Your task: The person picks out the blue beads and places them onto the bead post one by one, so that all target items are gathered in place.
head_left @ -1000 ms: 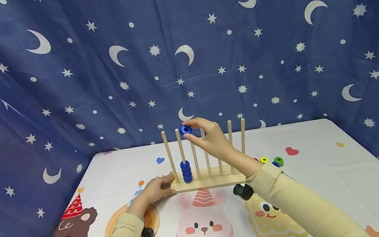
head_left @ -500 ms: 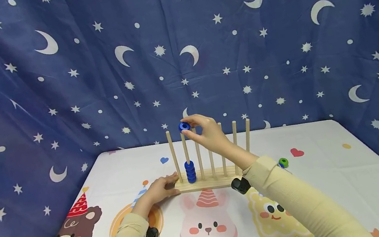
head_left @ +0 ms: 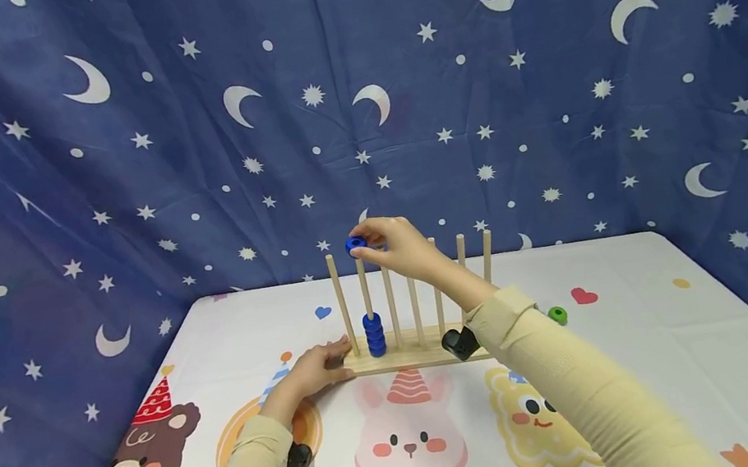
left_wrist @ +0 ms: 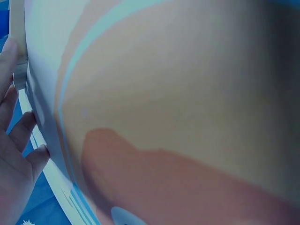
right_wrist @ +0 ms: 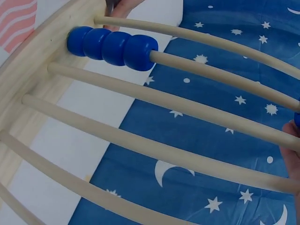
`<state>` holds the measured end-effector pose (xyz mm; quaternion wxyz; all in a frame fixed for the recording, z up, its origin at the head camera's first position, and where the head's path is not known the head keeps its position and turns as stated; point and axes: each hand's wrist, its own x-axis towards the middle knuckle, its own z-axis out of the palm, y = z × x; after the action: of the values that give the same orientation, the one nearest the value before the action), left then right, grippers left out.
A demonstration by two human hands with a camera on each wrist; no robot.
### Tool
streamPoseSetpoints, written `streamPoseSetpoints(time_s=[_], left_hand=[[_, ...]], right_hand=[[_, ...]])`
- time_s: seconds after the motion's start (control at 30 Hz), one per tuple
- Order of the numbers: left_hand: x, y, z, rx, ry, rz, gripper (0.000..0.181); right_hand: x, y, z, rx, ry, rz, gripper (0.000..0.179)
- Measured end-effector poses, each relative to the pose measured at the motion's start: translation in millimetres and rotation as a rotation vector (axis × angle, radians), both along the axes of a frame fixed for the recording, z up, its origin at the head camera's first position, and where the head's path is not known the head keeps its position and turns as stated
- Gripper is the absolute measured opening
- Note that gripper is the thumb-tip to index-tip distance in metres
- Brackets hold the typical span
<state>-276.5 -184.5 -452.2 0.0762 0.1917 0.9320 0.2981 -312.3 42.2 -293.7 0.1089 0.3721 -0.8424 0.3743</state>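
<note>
A wooden peg rack (head_left: pixel 404 359) stands on the table with its row of upright pegs. Blue beads (head_left: pixel 374 335), several of them, are stacked at the bottom of the second peg from the left. My right hand (head_left: pixel 401 247) pinches another blue bead (head_left: pixel 356 245) between thumb and fingers, right at the top of that peg. In the right wrist view, this bead (right_wrist: pixel 297 120) shows only at the right edge, by the peg's end. My left hand (head_left: pixel 313 369) holds the rack's left end, thumb in front and fingers behind.
A green bead (head_left: pixel 558 315) lies on the table to the right of the rack, partly behind the right sleeve (head_left: pixel 572 374). The printed white tablecloth (head_left: pixel 636 354) reaches back to a dark blue curtain (head_left: pixel 401 128) with moons and stars.
My right hand has moved slightly left, bringing the blue bead from beside the second peg to over its tip. My left hand has kept its hold on the rack's end.
</note>
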Motion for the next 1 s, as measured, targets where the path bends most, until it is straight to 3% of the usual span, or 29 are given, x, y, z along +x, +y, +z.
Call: streamPoseSetpoints(time_s=[0.33, 0.57, 1.0], left_hand=[[-1.5, -1.7, -5.2, 0.000, 0.037, -0.007, 0.055], [-2.1, -1.4, 1.2, 0.007, -0.005, -0.019, 0.055], [-2.0, -0.3, 1.8, -0.007, -0.016, -0.027, 0.055]], right_hand=[[1.8, -0.1, 0.0, 0.082, 0.017, 0.014, 0.031], [-0.9, -2.0, 0.6, 0.126, 0.059, 0.001, 0.032], [-1.5, -1.9, 2.8, 0.158, 0.002, -0.009, 0.035]])
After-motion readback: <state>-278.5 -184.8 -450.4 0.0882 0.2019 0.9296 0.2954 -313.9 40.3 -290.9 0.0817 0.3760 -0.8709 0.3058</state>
